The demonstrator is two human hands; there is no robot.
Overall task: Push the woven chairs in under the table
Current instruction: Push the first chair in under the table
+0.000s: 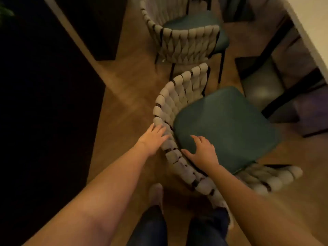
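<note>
Near woven chair (pixel 181 96) stands on the wooden floor (pixel 127 89), just in front of the person and not yet under the table (pixel 314 43) at far right. Its curved backrest (pixel 159 110) wraps the near-left side. The teal seat (pixel 227 125) opens toward far right, so the front points at the table and the back-to-front axis runs near-left to far-right.

Left hand (pixel 154 137) lies with fingers fairly straight against the outer face of the backrest; it holds nothing and looks set to push. Right hand (pixel 202 151) is spread flat on the near corner of the seat with the thumb by the backrest rim; it also holds nothing. Likely reason for the two contact points: they allow a shove toward the table plus steering. The frame is blurry, so finger contact is judged loosely.

Far woven chair (pixel 188 43) sits beyond, close to the near one. Its back faces the person and its seat points far, also out from the table. A darker seat (pixel 259 89) sits in shadow below the table edge.
</note>
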